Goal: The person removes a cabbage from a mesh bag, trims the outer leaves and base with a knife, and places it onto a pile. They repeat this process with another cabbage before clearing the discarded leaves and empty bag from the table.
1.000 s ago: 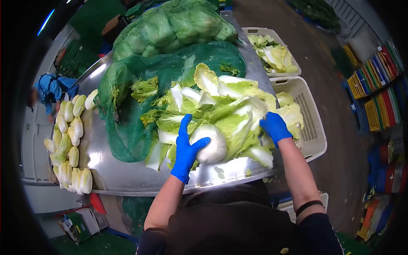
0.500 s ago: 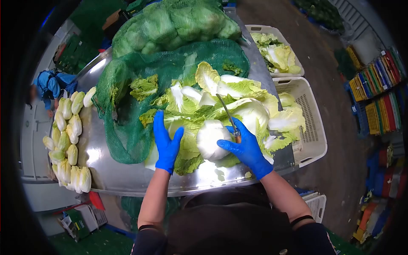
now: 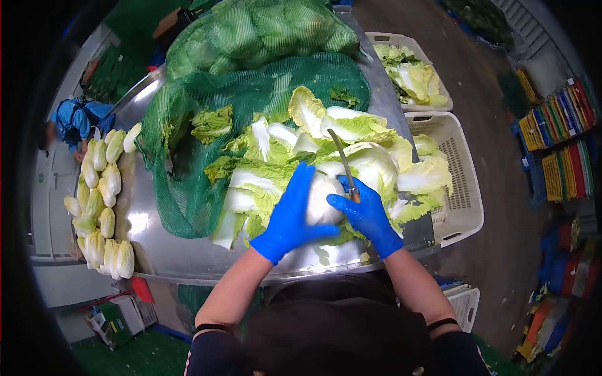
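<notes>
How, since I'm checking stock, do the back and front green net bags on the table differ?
The back net bag bulges with heads; the front net bag lies slack and crumpled. The back net bag looks paler green, the front net bag darker. Both are mesh and rest on the metal table.

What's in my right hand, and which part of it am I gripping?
Your right hand holds a knife by its handle.

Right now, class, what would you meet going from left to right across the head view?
Small cabbages → left hand → right hand → near white crate → coloured stacks.
</notes>
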Available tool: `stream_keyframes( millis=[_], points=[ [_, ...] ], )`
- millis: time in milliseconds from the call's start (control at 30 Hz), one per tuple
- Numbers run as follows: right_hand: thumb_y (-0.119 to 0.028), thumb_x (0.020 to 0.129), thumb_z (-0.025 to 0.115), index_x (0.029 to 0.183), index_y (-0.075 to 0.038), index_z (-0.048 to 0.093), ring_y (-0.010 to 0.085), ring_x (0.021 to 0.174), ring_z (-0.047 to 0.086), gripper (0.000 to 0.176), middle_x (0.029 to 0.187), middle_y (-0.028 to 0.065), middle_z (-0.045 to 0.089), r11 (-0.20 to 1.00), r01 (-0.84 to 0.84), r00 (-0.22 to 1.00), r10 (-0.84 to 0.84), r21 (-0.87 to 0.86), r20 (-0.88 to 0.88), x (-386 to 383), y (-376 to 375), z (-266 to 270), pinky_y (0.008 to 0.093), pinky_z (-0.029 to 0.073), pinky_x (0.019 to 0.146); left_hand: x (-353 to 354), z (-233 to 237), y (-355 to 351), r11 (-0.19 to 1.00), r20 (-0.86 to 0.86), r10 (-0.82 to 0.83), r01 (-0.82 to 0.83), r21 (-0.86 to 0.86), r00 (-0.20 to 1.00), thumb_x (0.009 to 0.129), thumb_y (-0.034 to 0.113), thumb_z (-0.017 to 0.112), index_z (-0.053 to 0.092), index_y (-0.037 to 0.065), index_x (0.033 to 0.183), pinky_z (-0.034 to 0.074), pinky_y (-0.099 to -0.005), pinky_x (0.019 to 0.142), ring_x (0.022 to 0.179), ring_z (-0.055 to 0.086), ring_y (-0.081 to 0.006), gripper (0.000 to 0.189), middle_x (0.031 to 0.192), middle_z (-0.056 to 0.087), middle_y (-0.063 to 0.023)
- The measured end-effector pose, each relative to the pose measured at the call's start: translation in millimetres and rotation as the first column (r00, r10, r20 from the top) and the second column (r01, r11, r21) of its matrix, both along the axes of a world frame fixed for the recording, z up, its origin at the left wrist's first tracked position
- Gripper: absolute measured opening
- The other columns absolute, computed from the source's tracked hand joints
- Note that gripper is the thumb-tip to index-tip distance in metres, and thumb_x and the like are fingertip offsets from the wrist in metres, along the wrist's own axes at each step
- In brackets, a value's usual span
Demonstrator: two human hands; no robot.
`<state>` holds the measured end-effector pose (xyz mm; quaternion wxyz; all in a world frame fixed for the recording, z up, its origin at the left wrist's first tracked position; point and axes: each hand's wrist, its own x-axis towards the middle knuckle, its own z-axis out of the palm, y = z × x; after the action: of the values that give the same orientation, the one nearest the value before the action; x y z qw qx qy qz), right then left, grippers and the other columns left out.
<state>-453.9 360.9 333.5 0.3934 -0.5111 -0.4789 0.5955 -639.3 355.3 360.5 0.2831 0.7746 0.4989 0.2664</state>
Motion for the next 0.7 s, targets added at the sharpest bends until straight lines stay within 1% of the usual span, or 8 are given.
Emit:
stream_keyframes(
  millis=[133, 167, 233, 300, 333, 367, 467, 700],
  points=[
    [-0.027, 0.077, 0.074, 0.118, 0.004, 0.054, 0.0135, 0.097, 0.056, 0.055, 0.106, 0.0094, 0.061, 1.0, -0.022, 0.998, 0.021, -0.018, -0.056, -4.6, 7.5, 7.8, 0.0287, 0.044, 0.087, -33.9, -19.5, 11.3, 0.935, 0.442, 0.059, 0.106, -0.339, 0.895, 0.071, 0.032, 0.078, 0.029, 0.0, 0.14, 0.039, -0.0365, 0.101, 0.121, 0.047, -0.0287, 0.09, 0.133, 0.046, -0.0185],
    [-0.027, 0.078, 0.074, 0.119, 0.004, 0.054, 0.0132, 0.097, 0.056, 0.054, 0.107, 0.0095, 0.061, 1.0, -0.017, 0.994, 0.019, 0.014, -0.106, -4.4, 10.2, -3.3, 0.0279, 0.044, 0.088, -43.3, -42.0, 10.5, 0.904, 0.737, 0.273, 0.097, -0.416, 0.618, 0.08, 0.021, 0.069, 0.036, -0.003, 0.135, 0.042, -0.0342, 0.097, 0.114, 0.053, -0.0223, 0.069, 0.127, 0.051, -0.0172],
    [-0.026, 0.078, 0.073, 0.119, 0.004, 0.053, 0.0136, 0.098, 0.056, 0.055, 0.108, 0.0094, 0.061, 0.999, -0.044, 0.996, 0.044, -0.003, -0.084, 1.4, 10.8, -1.6, 0.0282, 0.044, 0.088, -89.1, -84.5, 13.7, 0.791, 0.699, 0.497, 0.063, -0.609, 0.514, 0.083, 0.014, 0.066, 0.036, -0.005, 0.133, 0.043, -0.0334, 0.096, 0.109, 0.056, -0.0212, 0.061, 0.124, 0.054, -0.0161],
    [-0.025, 0.079, 0.073, 0.121, 0.003, 0.052, 0.0141, 0.1, 0.055, 0.055, 0.11, 0.0086, 0.06, 0.994, -0.047, 0.996, 0.039, -0.099, -0.076, 4.8, 10.6, 8.8, 0.0291, 0.044, 0.09, -106.0, -89.0, -0.4, 0.848, 0.223, 0.528, -0.497, -0.182, 0.819, 0.075, 0.018, 0.074, 0.034, -0.001, 0.136, 0.035, -0.0366, 0.103, 0.121, 0.047, -0.0265, 0.075, 0.132, 0.048, -0.0166],
    [-0.025, 0.079, 0.073, 0.121, 0.003, 0.052, 0.0141, 0.1, 0.055, 0.055, 0.11, 0.0086, 0.06, 0.994, -0.042, 0.996, 0.034, -0.101, -0.077, 5.2, 10.6, 9.0, 0.0291, 0.044, 0.09, -103.0, -67.1, -8.1, 0.823, 0.056, 0.53, -0.529, 0.209, 0.846, 0.072, 0.021, 0.077, 0.033, 0.0, 0.138, 0.032, -0.0375, 0.106, 0.126, 0.042, -0.0279, 0.082, 0.135, 0.044, -0.0168],
    [-0.025, 0.079, 0.073, 0.122, 0.002, 0.051, 0.014, 0.101, 0.055, 0.056, 0.111, 0.0081, 0.06, 0.993, -0.053, 0.995, 0.044, -0.106, -0.086, 6.6, 9.8, 8.9, 0.0293, 0.044, 0.09, -92.3, -35.5, -13.7, 0.827, 0.054, 0.524, -0.523, 0.205, 0.85, 0.072, 0.021, 0.077, 0.033, 0.0, 0.138, 0.032, -0.0375, 0.106, 0.126, 0.042, -0.0279, 0.082, 0.135, 0.044, -0.0168],
    [-0.023, 0.078, 0.074, 0.124, 0.001, 0.051, 0.0138, 0.103, 0.054, 0.057, 0.113, 0.0073, 0.059, 0.993, -0.092, 0.989, 0.083, -0.069, -0.126, 9.2, 7.6, 4.0, 0.0295, 0.044, 0.091, -55.2, 17.4, -19.0, 0.989, 0.277, 0.025, 0.016, -0.148, 0.961, 0.06, 0.02, 0.084, 0.031, 0.002, 0.14, 0.024, -0.0382, 0.11, 0.133, 0.031, -0.0272, 0.098, 0.144, 0.032, -0.0158],
    [-0.02, 0.076, 0.075, 0.123, 0.0, 0.052, 0.0138, 0.106, 0.052, 0.056, 0.115, 0.0073, 0.058, 0.978, -0.205, 0.967, 0.207, 0.023, -0.147, 19.1, -19.5, 1.7, 0.0302, 0.041, 0.094, -28.9, -21.6, 12.1, 0.877, 0.33, -0.273, 0.375, -0.3, 0.903, 0.046, 0.033, 0.089, 0.033, 0.005, 0.138, 0.029, -0.0397, 0.107, 0.128, 0.039, -0.0269, 0.111, 0.138, 0.039, -0.013]
  ],
)
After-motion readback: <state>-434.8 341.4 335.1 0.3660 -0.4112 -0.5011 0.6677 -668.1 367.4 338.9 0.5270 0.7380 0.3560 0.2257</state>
